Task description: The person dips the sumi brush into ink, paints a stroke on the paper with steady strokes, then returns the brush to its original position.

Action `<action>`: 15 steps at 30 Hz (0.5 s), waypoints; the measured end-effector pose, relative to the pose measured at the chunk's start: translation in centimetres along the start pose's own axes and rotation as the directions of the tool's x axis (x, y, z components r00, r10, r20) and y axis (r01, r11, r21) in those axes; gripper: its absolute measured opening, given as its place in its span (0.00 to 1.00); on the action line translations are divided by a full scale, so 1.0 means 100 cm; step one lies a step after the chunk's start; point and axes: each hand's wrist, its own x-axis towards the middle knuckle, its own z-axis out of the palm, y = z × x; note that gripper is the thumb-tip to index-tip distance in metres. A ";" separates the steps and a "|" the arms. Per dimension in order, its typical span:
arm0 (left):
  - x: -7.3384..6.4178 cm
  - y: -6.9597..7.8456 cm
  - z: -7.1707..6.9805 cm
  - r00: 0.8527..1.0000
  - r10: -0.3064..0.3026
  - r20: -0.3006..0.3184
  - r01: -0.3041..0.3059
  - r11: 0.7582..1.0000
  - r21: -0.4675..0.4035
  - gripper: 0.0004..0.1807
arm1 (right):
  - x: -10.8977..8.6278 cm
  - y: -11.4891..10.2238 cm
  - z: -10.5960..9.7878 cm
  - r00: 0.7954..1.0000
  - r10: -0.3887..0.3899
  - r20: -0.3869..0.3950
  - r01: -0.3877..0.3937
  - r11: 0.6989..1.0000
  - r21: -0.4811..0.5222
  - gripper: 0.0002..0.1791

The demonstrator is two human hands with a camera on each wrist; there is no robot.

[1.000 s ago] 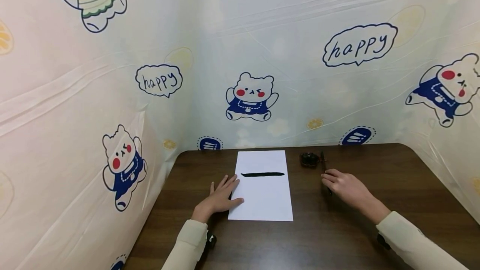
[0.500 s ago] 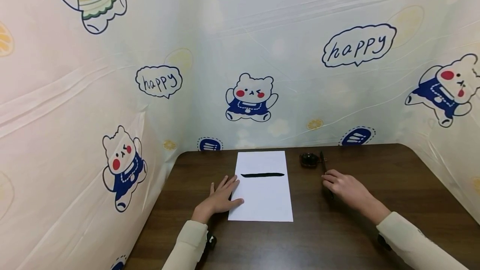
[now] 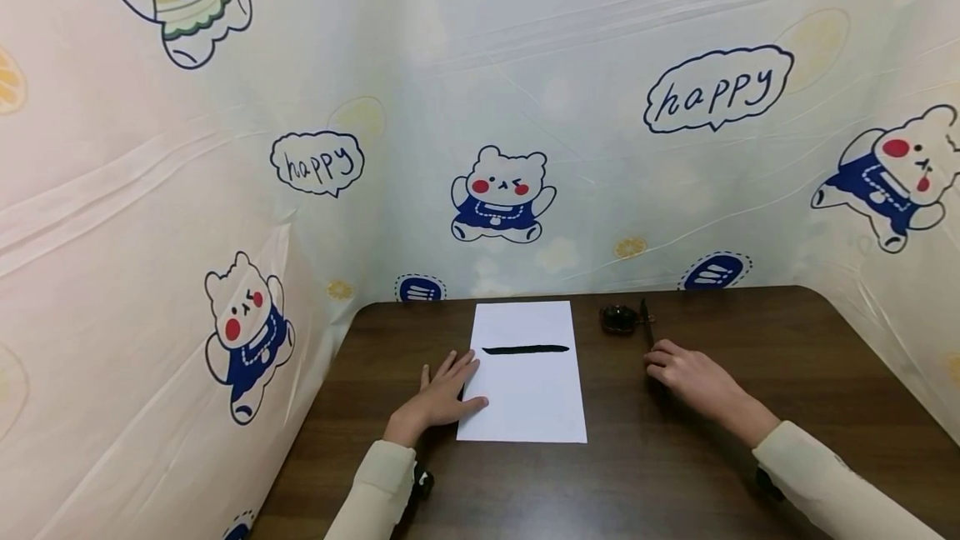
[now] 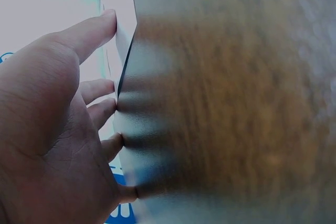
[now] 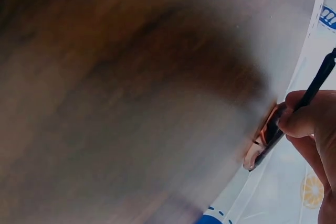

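Observation:
A white sheet of paper [image 3: 525, 407] with one thick black horizontal stroke [image 3: 525, 349] lies on the table. My left hand [image 3: 441, 394] rests spread on its left edge, thumb and fingertips over the margin. To the right of the paper, my right hand [image 3: 692, 375] pinches a dark, slender brush [image 5: 317, 82] between thumb and fingers. The brush's far end lies beside a small dish [image 3: 618, 319] of black liquid and overlaps its right side in the right wrist view. In the head view the near end of the brush is hidden by the hand.
The dark brown wooden table [image 3: 525, 490] has rounded back corners. Behind and beside it hangs a pale curtain [image 3: 420, 215] printed with bears and "happy" bubbles. Both forearms wear light sleeves [image 3: 832, 465], with a dark device [image 3: 423, 480] under the left wrist.
The near end of the brush, visible below my right fingers before, is now hidden by the hand. My left hand and the paper stay in place.

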 end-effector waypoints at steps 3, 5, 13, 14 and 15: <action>0.000 0.000 0.001 1.000 -0.002 0.001 0.002 1.000 0.001 0.45 | 0.000 0.000 0.001 1.000 -0.001 0.022 0.001 1.000 -0.005 0.17; 0.000 0.000 0.001 1.000 -0.004 0.002 0.004 1.000 -0.002 0.45 | 0.000 0.000 0.002 1.000 -0.001 0.030 0.002 1.000 -0.008 0.17; 0.001 -0.001 0.002 1.000 -0.004 0.001 0.004 1.000 0.003 0.45 | 0.001 -0.002 0.002 0.998 -0.005 0.064 0.005 1.000 -0.006 0.17; 0.001 -0.001 0.002 1.000 -0.004 0.001 0.004 1.000 0.003 0.45 | 0.001 -0.002 0.002 0.997 -0.003 0.075 0.004 1.000 -0.009 0.16; 0.001 -0.002 0.002 1.000 -0.005 0.001 0.005 1.000 0.005 0.45 | 0.002 -0.002 0.001 0.997 -0.003 0.082 0.004 1.000 -0.010 0.16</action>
